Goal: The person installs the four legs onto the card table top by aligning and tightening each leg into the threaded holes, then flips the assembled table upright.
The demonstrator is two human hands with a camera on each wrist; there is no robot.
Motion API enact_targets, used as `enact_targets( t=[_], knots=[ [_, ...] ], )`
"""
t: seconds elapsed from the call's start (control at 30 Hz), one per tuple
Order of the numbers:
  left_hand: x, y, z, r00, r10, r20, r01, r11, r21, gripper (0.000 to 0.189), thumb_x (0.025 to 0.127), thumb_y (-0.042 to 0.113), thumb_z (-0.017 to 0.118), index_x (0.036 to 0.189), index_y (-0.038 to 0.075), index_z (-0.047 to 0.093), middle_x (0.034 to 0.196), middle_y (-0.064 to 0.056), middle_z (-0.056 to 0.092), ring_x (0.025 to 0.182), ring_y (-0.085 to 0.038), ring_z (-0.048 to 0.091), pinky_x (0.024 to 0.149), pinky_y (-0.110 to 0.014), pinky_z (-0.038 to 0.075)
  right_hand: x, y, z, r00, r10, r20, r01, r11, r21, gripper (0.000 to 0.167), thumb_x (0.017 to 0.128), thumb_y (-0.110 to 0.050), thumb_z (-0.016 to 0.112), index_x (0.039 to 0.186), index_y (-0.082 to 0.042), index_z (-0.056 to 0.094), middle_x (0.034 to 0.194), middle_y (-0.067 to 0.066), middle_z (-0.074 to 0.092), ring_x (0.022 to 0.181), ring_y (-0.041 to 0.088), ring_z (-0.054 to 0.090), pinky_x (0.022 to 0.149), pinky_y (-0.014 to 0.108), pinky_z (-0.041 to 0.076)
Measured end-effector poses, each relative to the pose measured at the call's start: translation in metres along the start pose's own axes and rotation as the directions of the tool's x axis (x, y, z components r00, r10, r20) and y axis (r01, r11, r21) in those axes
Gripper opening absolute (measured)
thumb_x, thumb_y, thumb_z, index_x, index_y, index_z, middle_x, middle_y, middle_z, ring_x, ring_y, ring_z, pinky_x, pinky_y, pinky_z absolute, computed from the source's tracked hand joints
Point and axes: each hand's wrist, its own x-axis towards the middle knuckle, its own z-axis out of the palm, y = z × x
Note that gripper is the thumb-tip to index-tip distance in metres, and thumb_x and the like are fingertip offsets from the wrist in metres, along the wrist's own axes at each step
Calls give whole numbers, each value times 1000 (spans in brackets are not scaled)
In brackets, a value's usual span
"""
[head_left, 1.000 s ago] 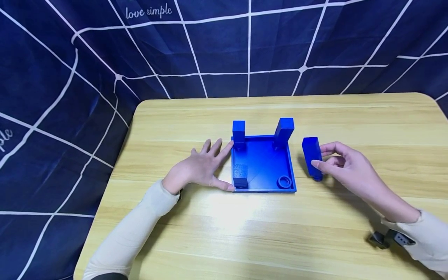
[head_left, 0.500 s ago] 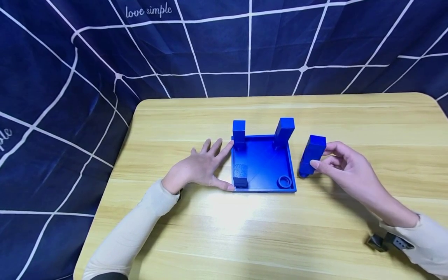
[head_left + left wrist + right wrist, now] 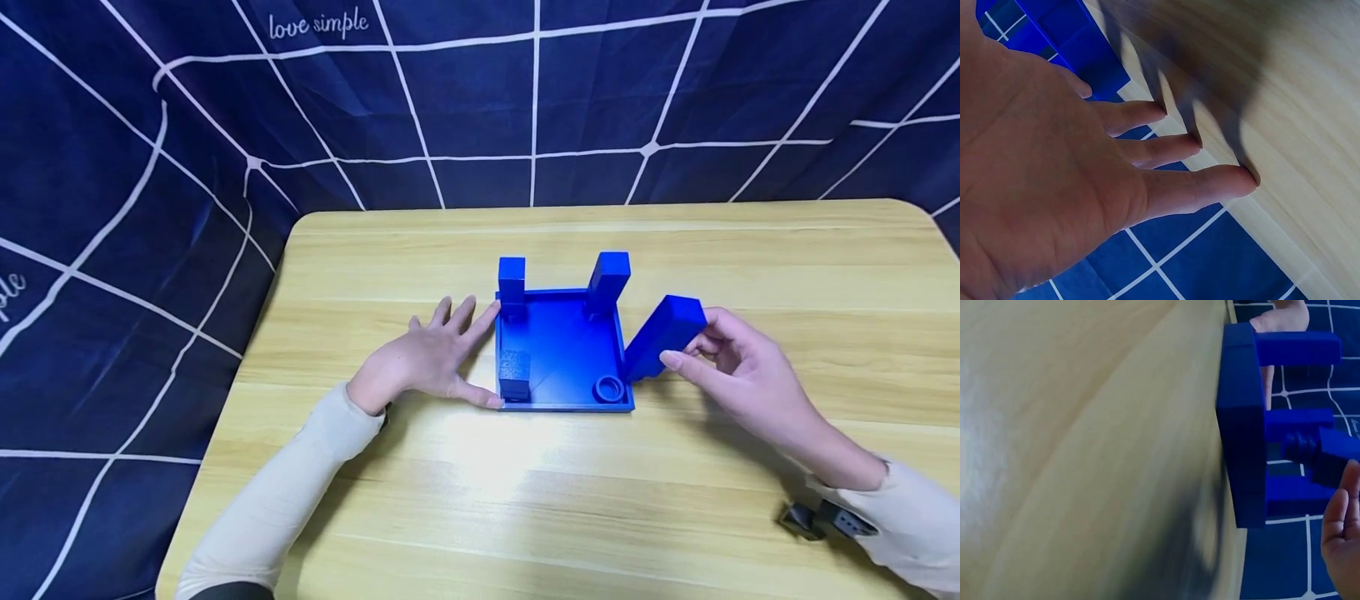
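A square blue tray-like base [image 3: 558, 354] lies on the table with three blue legs standing at its corners: back left [image 3: 512, 283], back right [image 3: 609, 282] and front left [image 3: 515, 375]. At its front right corner is a round blue socket [image 3: 597, 390]. My left hand [image 3: 427, 360] is spread flat beside the base, thumb and index fingertip at its left edge. Thumb and fingers of my right hand [image 3: 761, 383] pinch another blue leg [image 3: 669, 333], tilted with its lower end toward the base's right side. Its threaded end [image 3: 1300, 448] shows in the right wrist view.
The pale wooden table [image 3: 420, 500] extends around the base on all sides. A dark blue curtain [image 3: 480, 108] with white lines hangs behind and to the left. A small black device [image 3: 825, 518] sits at the right sleeve.
The leg in my right hand has tilted, its top swinging right and its lower end moving left toward the base. My left hand and the base have stayed in place.
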Motion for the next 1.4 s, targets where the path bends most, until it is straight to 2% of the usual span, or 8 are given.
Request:
enact_targets(
  t=[0.23, 0.4, 0.6, 0.9, 1.1, 1.4],
  knots=[
    [0, 0, -1, 1000, 1, 4, -1, 1000, -3, 137, 83, 92, 65, 172, 33, -22, 182, -15, -8, 162, -53, -3, 116, -83, 19, -1, 2, 12, 997, -38, 74, 35, 999, 36, 34, 96, 13, 77, 124, -4, 67, 102, 9, 72, 85, 17, 65, 64, 26, 48],
    [0, 0, -2, 1000, 2, 0, -2, 1000, -1, 137, 83, 91, 66, 172, 34, -21, 182, -16, -6, 162, -53, -1, 116, -83, 20, -1, 1, 17, 993, -48, 105, 40, 996, 79, 34, 96, 15, 74, 126, 0, 66, 116, 11, 74, 101, 17, 71, 77, 21, 54],
    [0, 0, -1, 1000, 4, -8, -4, 1000, 4, 137, 83, 91, 67, 173, 33, -20, 182, -17, -5, 162, -54, 0, 116, -84, 19, -4, 4, 20, 993, -53, 109, 45, 997, 68, 37, 95, 15, 76, 127, 0, 68, 118, 8, 75, 108, 15, 73, 95, 20, 56],
    [0, 0, 0, 1000, 7, -17, -7, 1000, 2, 137, 83, 91, 66, 173, 32, -18, 182, -18, -5, 162, -55, 0, 115, -84, 20, -6, 10, 24, 987, -113, 114, 100, 989, 113, 41, 90, 22, 76, 125, 3, 68, 117, 10, 75, 105, 16, 72, 95, 21, 56],
    [0, -2, 2, 1000, 10, -21, -10, 1000, -6, 137, 83, 91, 67, 173, 33, -19, 182, -17, -5, 162, -54, 1, 115, -84, 20, -6, 9, 25, 979, -141, 146, 121, 982, 142, 40, 89, 23, 76, 123, 1, 69, 115, 13, 74, 110, 19, 71, 98, 23, 56],
    [0, -2, 2, 1000, 12, -27, -12, 1000, 0, 137, 84, 91, 67, 173, 32, -18, 182, -18, -4, 162, -55, 1, 115, -84, 20, -4, 9, 23, 975, -125, 183, 106, 988, 110, 39, 91, 19, 77, 121, -3, 70, 116, 12, 72, 114, 19, 70, 101, 23, 54]
  ],
)
